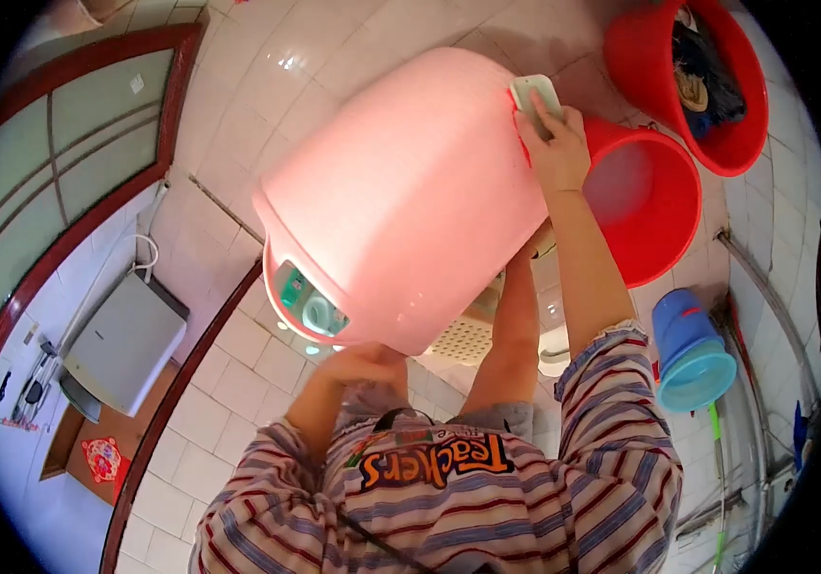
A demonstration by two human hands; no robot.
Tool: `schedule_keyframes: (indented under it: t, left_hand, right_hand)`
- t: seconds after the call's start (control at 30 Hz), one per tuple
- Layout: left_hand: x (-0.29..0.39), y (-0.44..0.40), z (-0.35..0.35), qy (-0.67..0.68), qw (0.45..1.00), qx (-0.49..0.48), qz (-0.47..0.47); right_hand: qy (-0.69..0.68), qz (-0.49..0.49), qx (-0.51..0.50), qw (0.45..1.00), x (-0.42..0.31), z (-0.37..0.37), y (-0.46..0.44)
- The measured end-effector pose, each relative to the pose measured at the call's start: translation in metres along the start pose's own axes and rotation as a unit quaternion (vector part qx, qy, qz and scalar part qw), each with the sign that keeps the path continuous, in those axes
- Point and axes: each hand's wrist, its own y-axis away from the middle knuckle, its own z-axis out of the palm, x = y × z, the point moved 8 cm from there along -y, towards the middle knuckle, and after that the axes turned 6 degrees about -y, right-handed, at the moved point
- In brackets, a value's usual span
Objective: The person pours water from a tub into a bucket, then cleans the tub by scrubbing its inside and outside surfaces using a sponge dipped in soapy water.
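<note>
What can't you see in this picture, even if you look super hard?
All in the head view:
- Inside of the big pink plastic tub: hidden by its wall.
- Underside of the pale green block: turned away beneath the right hand.
- Lowest folds of the dark heaped cloths: covered by upper ones.
- Writing on the grey boxy appliance: too small.
</note>
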Motion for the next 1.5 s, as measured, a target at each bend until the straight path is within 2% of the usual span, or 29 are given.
schedule_keyframes:
  t: [0.03,0.07,0.1,0.13,0.23,0.27,0.3,0.33,0.4,0.43,0.5,0.57,0.63,0.7,0.77,0.8,0.87,0.93,0.97,1.0,1.07,1.13,1.17,1.2,1.27,1.33,1.4,1.47,1.5]
  left_hand:
    - [-0.057,0.022,-0.065,0.253,0.920,0.296,-0.044]
    - [0.059,0.023,-0.044,0.383,0.874,0.202,0.220]
    - [0.093,0.032,-0.071,0.358,0.876,0.224,0.233]
    - [0.136,0.030,-0.074,0.305,0.905,0.175,0.239]
    - [0.190,0.013,-0.096,0.224,0.922,0.189,0.254]
    - [0.187,0.002,-0.102,0.201,0.928,0.248,0.190]
    - [0.177,0.001,-0.104,0.177,0.927,0.308,0.122]
    - [0.177,0.004,-0.097,0.173,0.927,0.309,0.120]
    - [0.174,0.007,-0.077,0.204,0.926,0.286,0.136]
    - [0.170,0.008,-0.066,0.210,0.919,0.298,0.147]
    - [0.156,0.013,-0.057,0.217,0.917,0.290,0.165]
    - [0.147,0.019,-0.054,0.228,0.900,0.316,0.196]
    - [0.146,0.017,-0.041,0.214,0.896,0.340,0.189]
    - [0.139,0.017,-0.040,0.201,0.896,0.346,0.191]
    - [0.125,0.010,-0.042,0.194,0.904,0.332,0.187]
    - [0.125,0.005,-0.041,0.185,0.911,0.318,0.186]
    - [0.127,0.006,-0.042,0.174,0.900,0.357,0.180]
    - [0.111,0.012,-0.054,0.115,0.943,0.293,0.110]
    - [0.120,0.007,-0.049,0.109,0.945,0.288,0.112]
    - [0.129,0.010,-0.043,0.131,0.929,0.327,0.113]
    - [0.126,0.017,-0.047,0.151,0.910,0.370,0.112]
    - [0.110,0.023,-0.063,0.133,0.923,0.351,0.084]
    - [0.126,0.017,-0.050,0.114,0.907,0.399,0.077]
    - [0.123,0.019,-0.054,0.109,0.908,0.399,0.075]
    - [0.121,0.029,-0.056,0.086,0.933,0.335,0.101]
    - [0.135,0.025,-0.049,0.081,0.933,0.334,0.110]
    - [0.141,0.028,-0.049,0.100,0.911,0.379,0.126]
    - [0.142,0.023,-0.049,0.093,0.914,0.372,0.135]
    - [0.147,0.019,-0.046,0.099,0.910,0.378,0.141]
  right_hand:
    - [-0.016,0.021,0.010,1.000,0.010,0.001,0.004]
    - [-0.032,0.044,0.023,0.998,0.019,0.000,0.006]
    - [-0.035,0.044,0.021,0.998,0.021,-0.003,0.011]
    - [-0.048,0.068,0.014,0.996,0.027,-0.005,0.017]
    - [-0.076,0.088,0.031,0.993,0.025,-0.005,0.021]
    - [-0.088,0.085,0.047,0.991,0.020,-0.003,0.024]
    - [-0.043,0.032,0.032,0.998,-0.006,0.000,0.031]
    - [0.000,-0.022,0.022,1.000,-0.041,0.005,0.041]
    - [-0.138,-0.052,-0.056,0.988,-0.112,0.016,0.078]
    - [-0.125,-0.157,-0.050,0.978,-0.154,0.015,0.101]
    - [-0.306,-0.207,-0.075,0.926,-0.205,0.006,0.140]
    - [-0.275,-0.225,-0.080,0.931,-0.191,0.014,0.133]
    - [-0.247,-0.234,-0.088,0.936,-0.161,0.018,0.108]
    - [-0.081,0.010,-0.050,0.995,-0.066,0.017,0.027]
    - [-0.150,0.174,0.013,0.973,0.043,0.050,-0.004]
    - [-0.151,0.178,0.015,0.972,0.030,0.045,0.005]
    - [-0.120,0.010,-0.070,0.990,-0.063,0.031,0.040]
    - [-0.299,-0.140,-0.150,0.932,-0.136,0.029,0.101]
    - [-0.291,-0.242,-0.107,0.919,-0.170,0.012,0.130]
    - [-0.293,-0.240,-0.102,0.920,-0.175,0.012,0.132]
    - [-0.343,-0.315,-0.086,0.881,-0.184,0.008,0.139]
    - [-0.274,-0.112,-0.082,0.952,-0.109,0.046,0.078]
    - [-0.204,-0.040,-0.067,0.976,-0.074,0.053,0.049]
    - [-0.131,0.031,-0.050,0.990,-0.039,0.055,0.022]
    - [-0.074,0.111,0.013,0.991,0.026,0.045,-0.003]
    - [-0.100,0.018,0.102,0.990,0.034,-0.008,0.010]
    - [-0.109,-0.072,0.203,0.970,0.052,-0.063,0.043]
    - [-0.054,-0.081,0.235,0.967,0.096,-0.094,0.071]
    - [-0.040,0.015,0.199,0.979,0.143,-0.090,0.074]
